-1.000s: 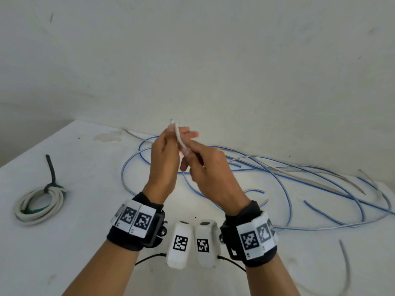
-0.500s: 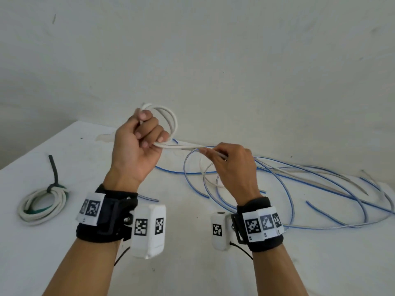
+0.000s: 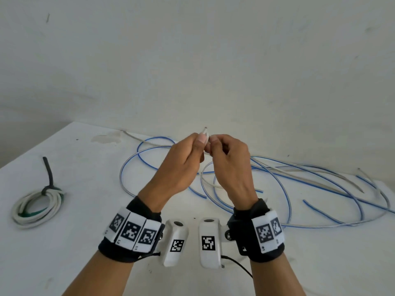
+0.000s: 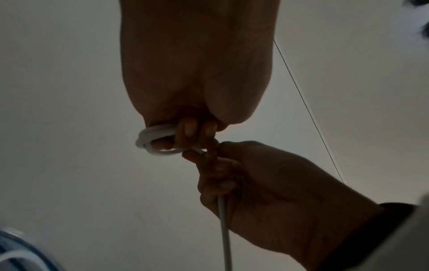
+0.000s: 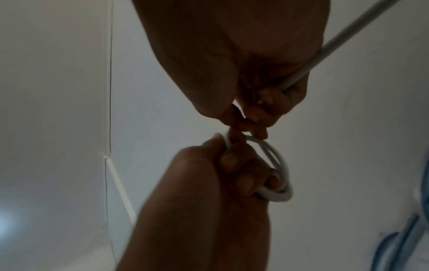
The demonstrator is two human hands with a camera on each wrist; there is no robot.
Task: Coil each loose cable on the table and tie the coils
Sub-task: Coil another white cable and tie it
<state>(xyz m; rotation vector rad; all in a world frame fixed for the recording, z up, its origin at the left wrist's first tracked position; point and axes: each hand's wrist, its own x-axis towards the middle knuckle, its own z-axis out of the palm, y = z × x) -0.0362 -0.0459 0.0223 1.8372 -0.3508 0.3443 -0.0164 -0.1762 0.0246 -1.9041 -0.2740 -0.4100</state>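
Both hands meet above the table in the head view: the left hand has its fingers curled round a small coil of white cable, whose cut end pokes up and away just past the thumb, and the right hand pinches the same cable right beside that grip. Behind and to the right of the hands the blue cables sprawl loose, and a tied coil lies far out to the left. From the left wrist, the left hand has its fingertips hooked through two or so tight white loops, with the right hand pinching just below and the free run dropping straight down from that pinch, its long axis near vertical. From the right wrist, the right hand nips the cable at its fingertips while the tail runs up and to the right behind the palm; the left hand sits below, and the loops stand on edge round its fingers. My judgement: the loops are small and the cable looks springy, so a slack left grip could let them pop open; the tail trailing among the blue cables could snag and drag them.
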